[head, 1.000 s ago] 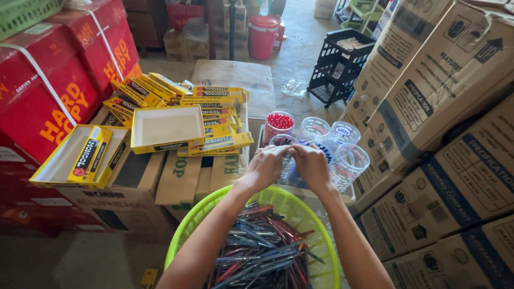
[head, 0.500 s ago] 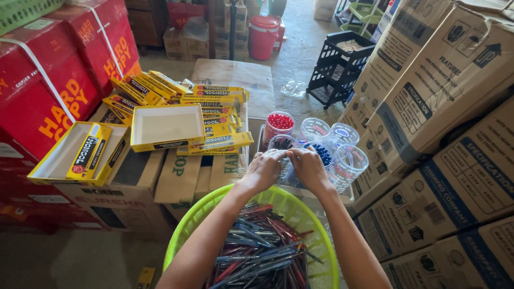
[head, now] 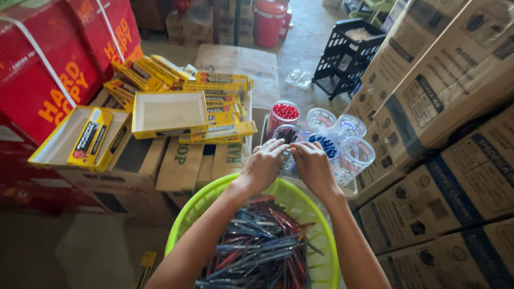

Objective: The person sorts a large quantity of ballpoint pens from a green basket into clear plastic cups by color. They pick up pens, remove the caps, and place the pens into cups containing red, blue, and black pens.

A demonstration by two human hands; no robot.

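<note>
My left hand [head: 264,165] and my right hand [head: 314,167] meet side by side just past the far rim of a lime-green plastic basket [head: 201,206]. The basket holds a heap of blue, red and black pens [head: 257,249]. The fingertips of both hands bunch over a clear plastic jar [head: 287,134] with dark pen ends in it. My hands hide what the fingers grip. Around that jar stand a jar of red-capped pens [head: 284,112], a jar of blue-capped pens [head: 323,144] and other clear jars [head: 354,155].
Yellow pen boxes [head: 214,101] are piled on brown cartons at the left, with an open empty yellow box [head: 168,113] and another open box [head: 80,140]. Red cartons [head: 48,75] stand at far left, stacked brown cartons [head: 444,134] at right. A black crate [head: 350,51] and a red bucket [head: 269,21] sit behind.
Both hands stay together over the jars, with only slight finger movement. The view has shifted a little.
</note>
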